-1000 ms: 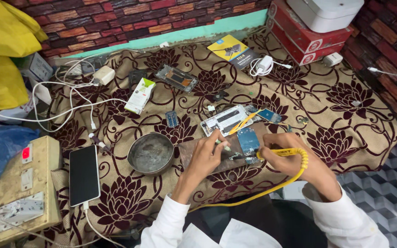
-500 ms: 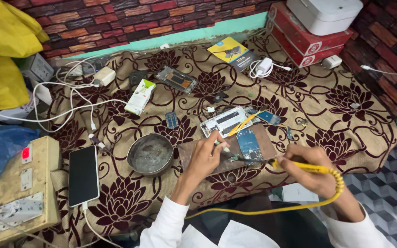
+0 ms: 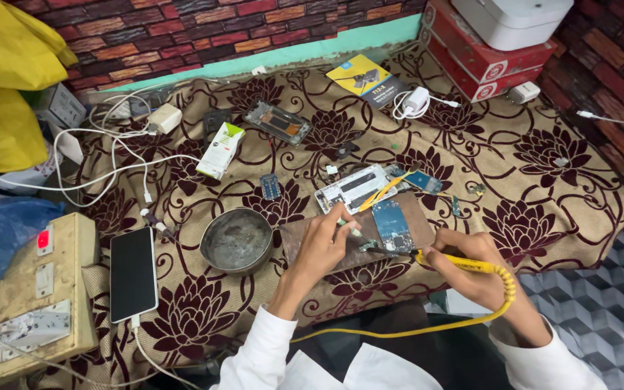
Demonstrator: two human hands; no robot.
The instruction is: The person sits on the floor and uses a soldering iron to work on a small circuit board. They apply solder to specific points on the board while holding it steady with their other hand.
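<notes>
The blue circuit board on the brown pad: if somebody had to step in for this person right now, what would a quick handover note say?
Left hand: fingertips pinch a thin light stick at the left edge of the blue circuit board.
Right hand: grips a yellow-handled soldering iron; its dark tip reaches the board's lower edge. I cannot tell if it touches.
The board lies flat on a brown pad. An opened phone frame lies behind it, a metal bowl to the left.
Done: board is out of the phone. Left: work at the board goes on; the phone is not reassembled.
</notes>
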